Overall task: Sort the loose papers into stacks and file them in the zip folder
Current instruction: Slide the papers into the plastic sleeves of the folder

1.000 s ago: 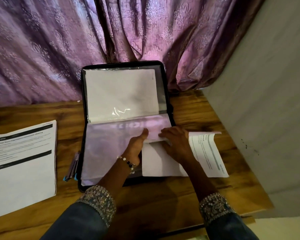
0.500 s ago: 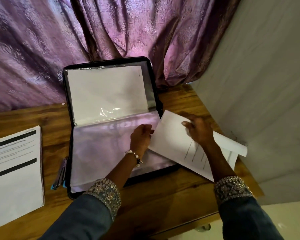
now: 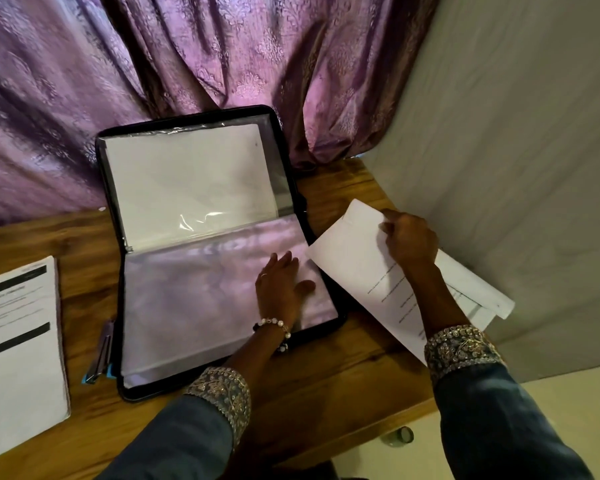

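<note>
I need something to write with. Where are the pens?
In the head view, the pens lie on the wooden table, between the zip folder and the paper stack.

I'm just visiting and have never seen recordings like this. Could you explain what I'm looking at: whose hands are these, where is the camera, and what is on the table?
No machine here: a person works with bare hands, and the camera sits on their head, looking forward and down. That is why you see only arms and sleeves.

On the wooden table lies an open black zip folder with clear plastic sleeves inside; its upper sleeve holds a white sheet. The left hand rests flat, fingers spread, on the lower sleeve. The right hand holds a printed sheet beside the folder's right edge, with more papers lying under it. At the far left sits another stack of papers, and some pens lie between it and the folder. A purple curtain hangs behind.

The job is filing those papers into the folder.
</note>
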